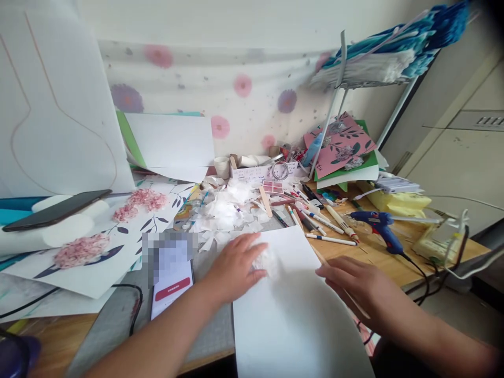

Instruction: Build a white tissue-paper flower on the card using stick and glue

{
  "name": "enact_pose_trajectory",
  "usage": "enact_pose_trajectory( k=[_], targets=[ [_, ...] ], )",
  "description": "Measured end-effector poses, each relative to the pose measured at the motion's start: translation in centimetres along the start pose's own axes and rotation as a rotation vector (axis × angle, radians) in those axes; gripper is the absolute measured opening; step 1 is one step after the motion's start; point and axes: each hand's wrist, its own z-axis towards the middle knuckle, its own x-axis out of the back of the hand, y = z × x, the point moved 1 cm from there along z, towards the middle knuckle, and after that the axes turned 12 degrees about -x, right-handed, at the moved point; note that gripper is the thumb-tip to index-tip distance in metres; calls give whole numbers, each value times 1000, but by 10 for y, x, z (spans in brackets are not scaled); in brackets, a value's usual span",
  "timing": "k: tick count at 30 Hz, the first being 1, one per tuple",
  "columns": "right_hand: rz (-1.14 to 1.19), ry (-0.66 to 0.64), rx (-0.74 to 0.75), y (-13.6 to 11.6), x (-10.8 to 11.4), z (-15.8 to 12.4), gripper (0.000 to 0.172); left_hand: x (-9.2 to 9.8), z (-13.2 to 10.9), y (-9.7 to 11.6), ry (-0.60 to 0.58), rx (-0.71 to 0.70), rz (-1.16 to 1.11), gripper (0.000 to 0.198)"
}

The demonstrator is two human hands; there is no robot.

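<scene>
My left hand (236, 268) lies flat, fingers spread, holding nothing, on the left edge of the white sheet (291, 320), fingertips touching a white tuft (269, 261). My right hand (354, 286) rests open on the right edge. The sheet's long axis runs away from me, between both hands.

Sheet (291, 310): at the desk (372, 252) front, under the left hand (232, 270) and right hand (352, 286).
Phone (171, 283): left of the sheet.
Scraps (226, 210): behind the sheet.
Glue gun (380, 224): right, behind the right hand.
</scene>
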Motion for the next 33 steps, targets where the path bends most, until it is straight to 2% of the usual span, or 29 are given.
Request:
enact_pose_trajectory(
  k=[4, 7, 11, 14, 17, 20, 22, 33],
  targets=[
    [15, -77, -142, 5, 0, -38, 26, 13, -7, 12, 130, 81, 74, 29],
    [225, -76, -216, 2, 11, -48, 34, 12, -18, 34, 90, 11, 70, 24],
    [568, -9, -252, -19, 13, -26, 34, 2, -28, 52, 0, 22, 77, 31],
    [828, 87, -377, -37, -9, -1, 30, -1, -30, 52, -22, 39, 100, 34],
    [1021, 104, -546, -48, -38, 15, 22, -2, -30, 49, -41, 55, 106, 35],
    [1062, 159, -681, -52, -54, 19, 19, -5, -32, 47, -55, 88, 97, 37],
    [1047, 175, -714, -53, -58, 19, 18, -8, -33, 46, -64, 101, 91, 38],
    [1009, 133, -665, -56, -69, 26, 17, -11, -34, 46, -81, 96, 125, 39]
  ],
)
